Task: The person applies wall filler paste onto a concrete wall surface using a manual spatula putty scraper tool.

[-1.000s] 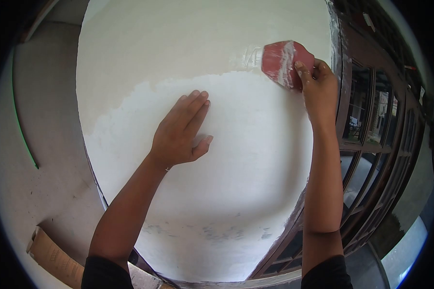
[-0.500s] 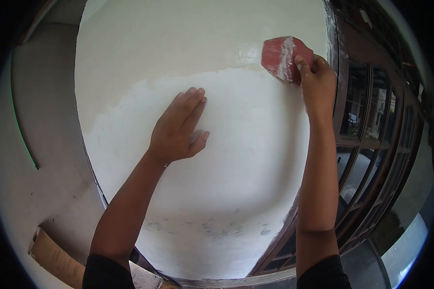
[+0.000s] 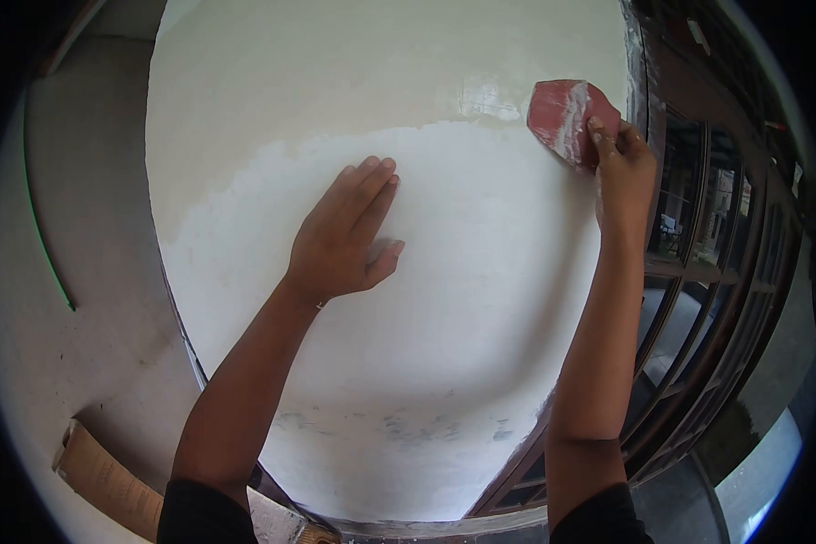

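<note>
In front of me is a white wall panel [image 3: 408,326], its upper part coated in a damp-looking beige layer [image 3: 335,72] with a ragged lower edge. A glossy wet patch shows near the top right. My right hand [image 3: 624,168] pinches a red putty scraper [image 3: 553,113] streaked with white paste, its blade at the surface close to the panel's right edge. My left hand [image 3: 349,227] lies flat against the white area, fingers stretched out and thumb apart, holding nothing. Grey smudges mark the panel low down.
On the right stands a dark wooden frame with glass panes [image 3: 698,218], right beside the panel. A cardboard box [image 3: 109,480] lies at the lower left. A thin green line [image 3: 41,218] runs down the grey surface at the left.
My right hand has moved the scraper right and slightly down, away from the glossy patch. My left hand stays flat in nearly the same place; the view has shifted slightly.
</note>
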Demonstrator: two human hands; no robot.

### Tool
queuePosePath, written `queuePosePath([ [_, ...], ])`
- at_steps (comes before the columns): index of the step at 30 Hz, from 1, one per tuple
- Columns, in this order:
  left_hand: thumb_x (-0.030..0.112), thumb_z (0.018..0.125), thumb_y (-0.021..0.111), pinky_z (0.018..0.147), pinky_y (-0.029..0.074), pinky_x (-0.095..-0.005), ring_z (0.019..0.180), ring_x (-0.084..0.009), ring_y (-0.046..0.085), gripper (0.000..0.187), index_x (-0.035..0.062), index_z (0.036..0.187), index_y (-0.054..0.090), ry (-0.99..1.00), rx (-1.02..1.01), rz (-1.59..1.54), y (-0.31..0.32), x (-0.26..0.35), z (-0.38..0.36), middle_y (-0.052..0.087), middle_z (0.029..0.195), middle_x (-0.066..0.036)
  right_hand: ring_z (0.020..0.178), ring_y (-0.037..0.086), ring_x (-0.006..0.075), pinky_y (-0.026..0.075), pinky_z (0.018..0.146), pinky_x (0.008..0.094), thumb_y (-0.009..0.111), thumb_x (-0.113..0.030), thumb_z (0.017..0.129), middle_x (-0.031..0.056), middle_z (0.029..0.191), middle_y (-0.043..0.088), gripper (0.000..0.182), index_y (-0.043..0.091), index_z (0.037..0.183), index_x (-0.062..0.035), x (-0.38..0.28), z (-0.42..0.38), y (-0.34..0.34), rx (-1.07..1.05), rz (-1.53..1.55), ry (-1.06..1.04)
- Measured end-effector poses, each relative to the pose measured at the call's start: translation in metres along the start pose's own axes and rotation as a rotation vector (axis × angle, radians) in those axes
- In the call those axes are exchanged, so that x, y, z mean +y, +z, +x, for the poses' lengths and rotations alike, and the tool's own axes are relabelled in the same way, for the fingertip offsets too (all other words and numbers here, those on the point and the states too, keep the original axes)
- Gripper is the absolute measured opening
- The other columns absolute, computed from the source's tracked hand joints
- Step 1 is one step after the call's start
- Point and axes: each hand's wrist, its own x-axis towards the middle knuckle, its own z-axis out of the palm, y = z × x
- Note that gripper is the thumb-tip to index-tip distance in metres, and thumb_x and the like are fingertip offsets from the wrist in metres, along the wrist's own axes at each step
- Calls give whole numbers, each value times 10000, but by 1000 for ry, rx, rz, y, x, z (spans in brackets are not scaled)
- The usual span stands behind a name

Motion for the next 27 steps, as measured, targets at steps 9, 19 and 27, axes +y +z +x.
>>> queuePosePath([
  [9, 232, 811, 613, 1143, 397, -473, 1367, -343, 490, 586, -89, 1301, 579, 6, -1, 10, 0, -1, 0, 523, 1449, -187, 736, 631, 104, 495, 687, 259, 693, -155, 942, 100, 854, 720, 281, 661, 1079, 88, -19, -19, 52, -197, 4, -109],
  [19, 236, 817, 612, 1145, 392, -475, 1373, -350, 482, 583, -89, 1301, 579, -2, -6, 5, 0, 6, -5, 521, 1447, -194, 718, 636, 98, 485, 642, 239, 687, -108, 941, 87, 849, 717, 219, 668, 1073, 66, -11, -19, 18, -149, 294, -6],
  [27, 238, 828, 605, 1140, 397, -478, 1368, -354, 486, 571, -87, 1298, 579, 10, 6, 6, 0, -2, -1, 525, 1444, -191, 668, 590, 76, 457, 611, 242, 701, -168, 947, 60, 808, 702, 260, 669, 1052, 68, -9, -7, 7, 21, -244, -55],
])
